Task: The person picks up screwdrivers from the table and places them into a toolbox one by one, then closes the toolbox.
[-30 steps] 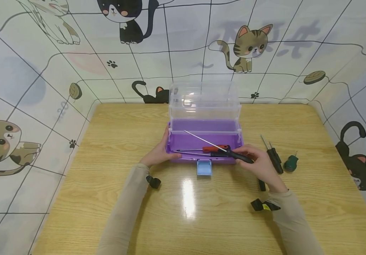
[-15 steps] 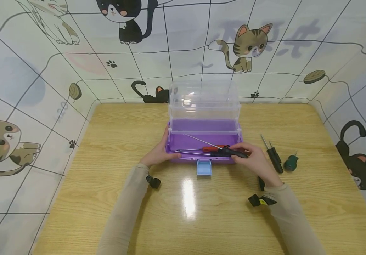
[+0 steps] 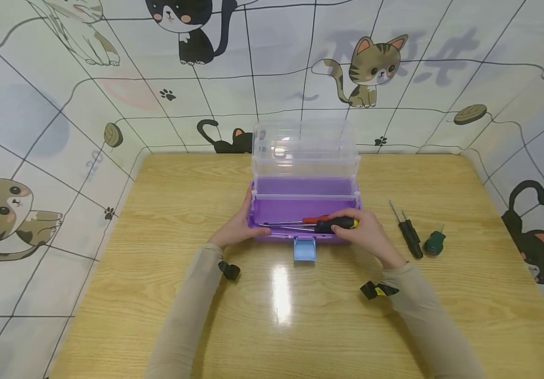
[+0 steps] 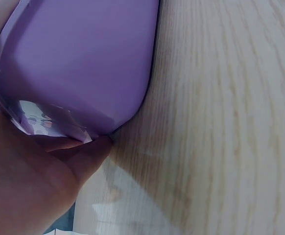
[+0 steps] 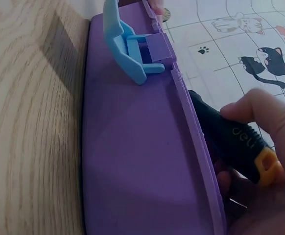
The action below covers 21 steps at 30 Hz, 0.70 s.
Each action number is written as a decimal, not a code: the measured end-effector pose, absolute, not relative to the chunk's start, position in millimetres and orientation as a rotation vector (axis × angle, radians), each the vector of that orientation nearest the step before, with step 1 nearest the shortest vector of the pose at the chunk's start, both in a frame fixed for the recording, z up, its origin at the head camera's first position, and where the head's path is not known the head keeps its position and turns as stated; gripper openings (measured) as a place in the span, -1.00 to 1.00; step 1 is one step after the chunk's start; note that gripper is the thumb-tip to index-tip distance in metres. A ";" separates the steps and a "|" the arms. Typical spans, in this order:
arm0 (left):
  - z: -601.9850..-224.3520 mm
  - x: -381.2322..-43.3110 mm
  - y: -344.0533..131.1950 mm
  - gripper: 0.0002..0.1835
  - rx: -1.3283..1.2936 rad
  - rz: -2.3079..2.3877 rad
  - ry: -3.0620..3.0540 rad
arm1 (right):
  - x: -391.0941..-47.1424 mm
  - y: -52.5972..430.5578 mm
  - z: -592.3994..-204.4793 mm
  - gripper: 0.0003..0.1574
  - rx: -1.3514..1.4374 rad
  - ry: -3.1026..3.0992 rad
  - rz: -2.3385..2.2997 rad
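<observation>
The purple toolbox (image 3: 281, 208) lies with its transparent lid (image 3: 305, 147) raised. My left hand (image 3: 236, 230) grips its left end, thumb over the front rim and fingers round the side wall (image 4: 83, 63). Inside the box's right half, my right hand (image 3: 368, 231) holds a black screwdriver with a yellow handle end (image 5: 233, 139), thumb along the handle, just behind the front rim. Next to it in the box are a red-handled screwdriver (image 3: 315, 219) and a dark-handled screwdriver (image 3: 321, 228), their shafts pointing left. The fingers partly cover these handles.
On the table right of the box lie two black screwdrivers (image 3: 410, 237) side by side and a stubby green screwdriver (image 3: 435, 243). A light blue latch (image 3: 304, 250) hangs open at the box's front. Cat-patterned walls (image 3: 300, 68) rise at the table's back and sides.
My right hand has lowered the black screwdriver and moved left into the box, and its slanting shaft now lies low beside the others. The left hand keeps its grip on the box.
</observation>
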State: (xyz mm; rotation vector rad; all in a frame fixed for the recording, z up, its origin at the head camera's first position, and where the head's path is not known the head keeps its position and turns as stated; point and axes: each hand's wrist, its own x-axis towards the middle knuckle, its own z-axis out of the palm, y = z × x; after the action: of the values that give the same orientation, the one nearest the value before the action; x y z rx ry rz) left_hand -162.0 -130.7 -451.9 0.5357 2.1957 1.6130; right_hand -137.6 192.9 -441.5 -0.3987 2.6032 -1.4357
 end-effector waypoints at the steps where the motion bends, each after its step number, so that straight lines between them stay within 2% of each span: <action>1: -452.3 -162.1 -130.8 0.30 0.541 1.618 2.191 | -138.6 191.5 -441.7 -0.70 -0.397 2.616 -1.433; 10: -451.0 -162.3 -131.6 0.29 0.523 1.600 2.201 | -150.1 180.3 -446.1 -0.72 -0.534 2.807 -1.313; 21: -453.1 -162.0 -131.4 0.29 0.537 1.628 2.177 | -154.5 173.3 -449.5 -0.72 -0.529 2.941 -1.214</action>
State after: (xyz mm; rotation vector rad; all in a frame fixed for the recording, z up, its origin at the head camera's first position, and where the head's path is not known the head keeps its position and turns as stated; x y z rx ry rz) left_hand -162.0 -131.4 -453.1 0.5367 2.1774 1.6280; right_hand -154.5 173.3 -449.5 -0.5292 2.9405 -1.2139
